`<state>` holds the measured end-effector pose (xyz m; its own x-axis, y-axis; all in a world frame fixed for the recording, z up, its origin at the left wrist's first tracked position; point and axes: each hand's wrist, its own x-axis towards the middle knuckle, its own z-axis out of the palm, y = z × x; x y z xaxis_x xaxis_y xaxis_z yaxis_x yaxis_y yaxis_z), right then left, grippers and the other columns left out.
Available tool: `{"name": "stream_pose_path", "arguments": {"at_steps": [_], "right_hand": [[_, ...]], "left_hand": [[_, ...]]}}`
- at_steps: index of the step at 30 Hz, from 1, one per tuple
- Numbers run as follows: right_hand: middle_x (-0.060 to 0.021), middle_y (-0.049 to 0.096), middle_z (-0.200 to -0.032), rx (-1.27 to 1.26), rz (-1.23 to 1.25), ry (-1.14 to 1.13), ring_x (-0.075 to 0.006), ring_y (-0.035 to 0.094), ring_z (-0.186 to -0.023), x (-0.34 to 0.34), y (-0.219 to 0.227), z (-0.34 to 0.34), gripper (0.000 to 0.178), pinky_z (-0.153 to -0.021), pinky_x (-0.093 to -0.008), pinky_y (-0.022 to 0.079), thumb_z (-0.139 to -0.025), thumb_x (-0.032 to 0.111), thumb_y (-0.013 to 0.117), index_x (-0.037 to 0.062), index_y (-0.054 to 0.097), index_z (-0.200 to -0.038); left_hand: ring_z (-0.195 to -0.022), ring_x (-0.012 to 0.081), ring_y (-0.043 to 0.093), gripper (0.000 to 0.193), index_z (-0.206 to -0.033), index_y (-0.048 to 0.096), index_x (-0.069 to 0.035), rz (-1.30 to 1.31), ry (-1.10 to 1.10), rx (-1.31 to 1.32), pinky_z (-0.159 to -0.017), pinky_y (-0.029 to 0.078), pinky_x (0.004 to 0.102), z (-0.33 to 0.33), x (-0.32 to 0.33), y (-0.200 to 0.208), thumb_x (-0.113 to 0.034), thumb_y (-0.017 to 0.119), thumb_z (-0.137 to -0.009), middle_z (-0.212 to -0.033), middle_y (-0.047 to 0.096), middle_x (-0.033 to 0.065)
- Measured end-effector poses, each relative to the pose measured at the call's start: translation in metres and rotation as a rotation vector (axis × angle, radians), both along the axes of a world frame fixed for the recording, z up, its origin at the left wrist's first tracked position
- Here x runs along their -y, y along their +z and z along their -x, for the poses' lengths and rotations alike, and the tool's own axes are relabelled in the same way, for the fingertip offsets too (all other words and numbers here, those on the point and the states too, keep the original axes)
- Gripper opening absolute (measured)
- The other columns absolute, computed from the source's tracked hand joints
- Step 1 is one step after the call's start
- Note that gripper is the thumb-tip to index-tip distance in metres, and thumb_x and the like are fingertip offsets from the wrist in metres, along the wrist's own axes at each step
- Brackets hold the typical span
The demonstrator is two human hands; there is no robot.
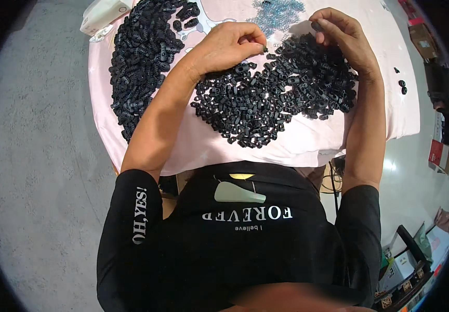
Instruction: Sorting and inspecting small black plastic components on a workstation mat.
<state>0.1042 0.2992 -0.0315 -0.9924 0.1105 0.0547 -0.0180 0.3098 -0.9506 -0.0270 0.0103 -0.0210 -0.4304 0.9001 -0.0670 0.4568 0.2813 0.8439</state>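
My left hand (pixel 225 47) is closed in a pinch, with a small black plastic piece (pixel 265 50) at the tips of thumb and forefinger. Farther right, my right hand (pixel 353 46) holds a black plastic cord-lock part (pixel 316 25) between its thumb and fingers. Both hands hover over a wide heap of loose black plastic cord-lock parts (pixel 255 106). Beyond them lies a pile of small bluish, shiny coils that look like springs (pixel 279 15). Left of my left forearm spreads a long heap of larger black ribbed pieces, seemingly cord locks (pixel 136 67).
A pale pink cloth (pixel 183 153) covers the table. At its far left stands a white box (pixel 102 14). Several stray black pieces (pixel 403 87) lie near the right edge. Boxes and bags (pixel 406 265) stand on the floor to the right.
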Motion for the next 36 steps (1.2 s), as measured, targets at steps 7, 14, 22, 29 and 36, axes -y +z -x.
{"name": "stream_pose_path", "arguments": {"at_steps": [7,14,22,29,36], "right_hand": [[0.0016,0.069,-0.094,-0.028,0.098,0.1,-0.0055,0.063,-0.083,0.012,0.007,0.001,0.018,-0.08,-0.0206,0.051,-0.101,0.021,0.067,0.0075,0.071,-0.113],[0.0008,0.071,-0.102,-0.023,0.03,0.045,-0.0078,0.066,-0.09,0.009,0.006,-0.001,0.019,-0.084,-0.0223,0.053,-0.096,0.018,0.074,0.0075,0.072,-0.111],[-0.0023,0.071,-0.097,0.039,0.317,-0.049,-0.0106,0.067,-0.085,0.024,0.014,0.001,0.018,-0.078,-0.0259,0.057,-0.098,0.013,0.07,0.0028,0.069,-0.112],[0.0007,0.069,-0.091,-0.046,0.22,-0.07,-0.0083,0.064,-0.08,0.023,0.007,0.005,0.014,-0.075,-0.0248,0.055,-0.097,0.01,0.07,0.0034,0.069,-0.109],[-0.0004,0.071,-0.103,-0.008,0.004,0.025,-0.0093,0.068,-0.094,0.017,-0.001,0.006,0.024,-0.087,-0.0253,0.056,-0.1,0.015,0.067,0.0057,0.068,-0.122]], "left_hand": [[-0.079,0.0043,0.057,0.014,-0.103,0.07,-0.003,-0.009,-0.007,0.0,-0.071,0.046,0.0211,0.003,0.0,-0.006,-0.013,0.067,-0.095,-0.083,0.064,-0.0033],[-0.078,0.0059,0.057,0.011,-0.097,0.07,-0.001,0.078,-0.109,0.028,-0.071,0.047,0.0229,0.003,0.008,0.011,-0.011,0.067,-0.094,-0.082,0.064,-0.0025],[-0.081,0.0294,0.071,0.014,-0.096,0.075,-0.004,-0.253,0.062,-0.408,-0.076,0.056,0.038,-0.008,-0.008,-0.004,-0.011,0.066,-0.089,-0.09,0.072,0.013],[-0.084,0.0371,0.068,0.011,-0.093,0.075,-0.006,-0.318,0.102,-0.628,-0.079,0.055,0.0457,-0.021,-0.026,-0.021,-0.01,0.065,-0.089,-0.091,0.069,0.0137],[-0.085,0.0391,0.067,0.008,-0.092,0.07,-0.004,-0.236,0.075,-0.637,-0.078,0.054,0.0476,-0.027,-0.028,-0.015,-0.009,0.064,-0.09,-0.089,0.066,0.0153]]}}
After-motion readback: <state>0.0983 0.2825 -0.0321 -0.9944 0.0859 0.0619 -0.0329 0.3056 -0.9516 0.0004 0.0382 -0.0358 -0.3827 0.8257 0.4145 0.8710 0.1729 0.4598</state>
